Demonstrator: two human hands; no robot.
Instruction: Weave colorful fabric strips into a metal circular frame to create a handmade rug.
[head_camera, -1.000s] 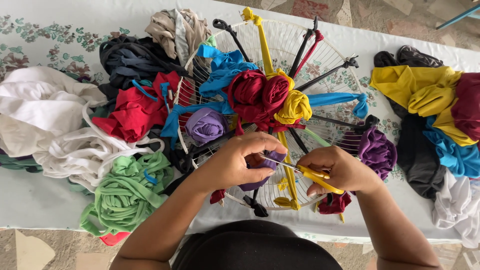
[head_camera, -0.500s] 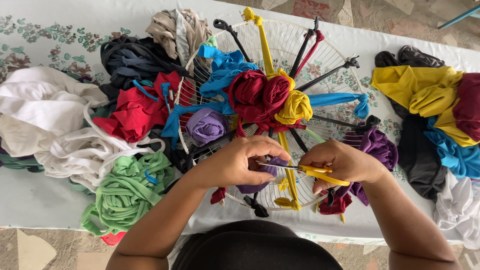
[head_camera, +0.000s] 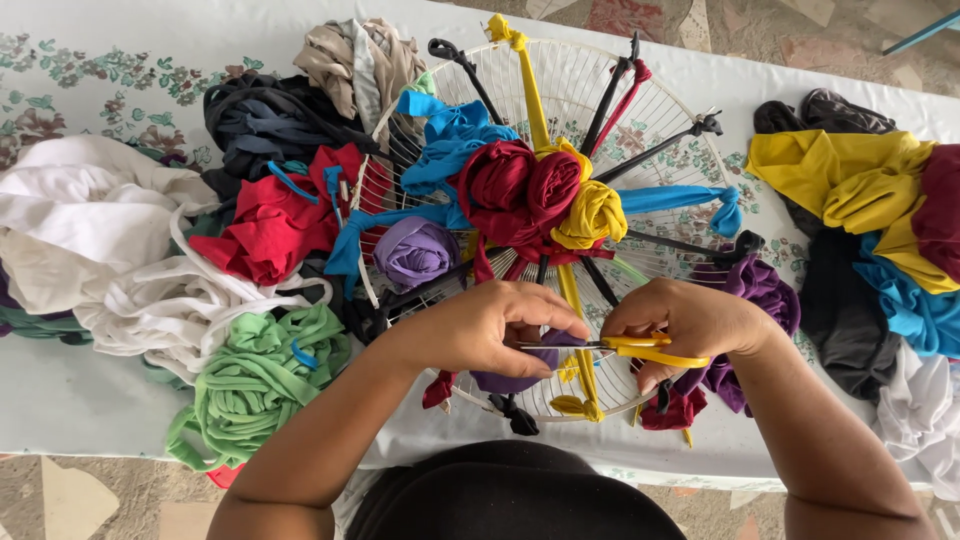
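My right hand (head_camera: 690, 325) grips yellow-handled scissors (head_camera: 610, 347); my left hand (head_camera: 490, 325) pinches a purple fabric strip (head_camera: 520, 375) over the wire frame (head_camera: 640, 100). I'd keep it taut and snip close.

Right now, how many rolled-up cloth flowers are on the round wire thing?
4: a purple rosette left, two dark red rosettes at centre, a yellow rosette beside them. Hands may hide others.

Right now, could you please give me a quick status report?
Right hand shut on yellow-handled scissors. Left hand pinching purple fabric strip. Both over round wire frame.
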